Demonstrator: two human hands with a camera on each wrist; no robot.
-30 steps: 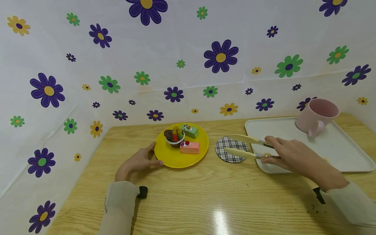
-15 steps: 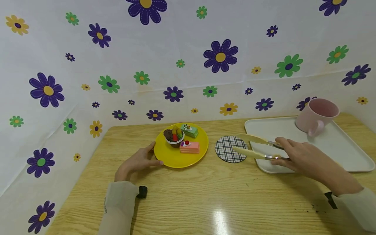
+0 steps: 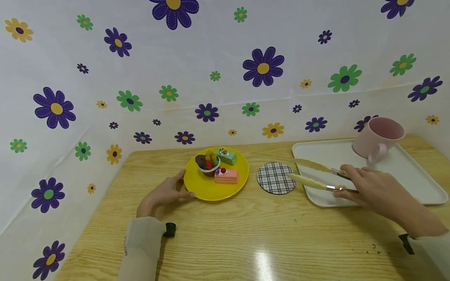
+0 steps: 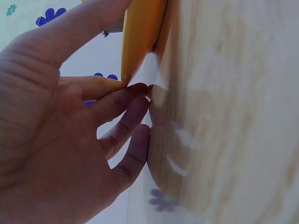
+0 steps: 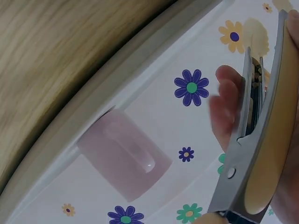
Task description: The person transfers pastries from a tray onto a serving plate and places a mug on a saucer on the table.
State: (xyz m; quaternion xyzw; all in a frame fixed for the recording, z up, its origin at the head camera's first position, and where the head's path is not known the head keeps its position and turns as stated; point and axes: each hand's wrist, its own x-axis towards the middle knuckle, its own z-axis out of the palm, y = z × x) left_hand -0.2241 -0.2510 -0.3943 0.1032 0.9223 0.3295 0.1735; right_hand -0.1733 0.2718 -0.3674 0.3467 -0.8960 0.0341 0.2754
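A yellow plate [image 3: 175, 181] sits on the table, carrying a chocolate dessert cup [image 3: 208, 164], a pink cake slice [image 3: 226, 176] and a green cake slice [image 3: 226, 156]. At the plate's left and front rim, my left hand [image 3: 165, 194] holds the edge between thumb and fingers. The left wrist view shows the index finger meeting the rim [image 4: 140, 42], other fingertips on the table. My right hand [image 3: 374, 191] grips tongs [image 3: 311, 182] with pale tips, spread apart with nothing between them. The tongs [image 5: 261, 140] reach over the white tray's left edge.
The white tray [image 3: 328, 148] lies at the right with a pink mug [image 3: 374, 136] at its back. A round checked coaster [image 3: 275, 178] lies between plate and tray. A flower-patterned cloth [image 3: 228, 50] rises behind and left of the table.
My right hand and the tongs have moved rightward, away from the coaster and over the tray's edge. The left hand and the plate stay put.
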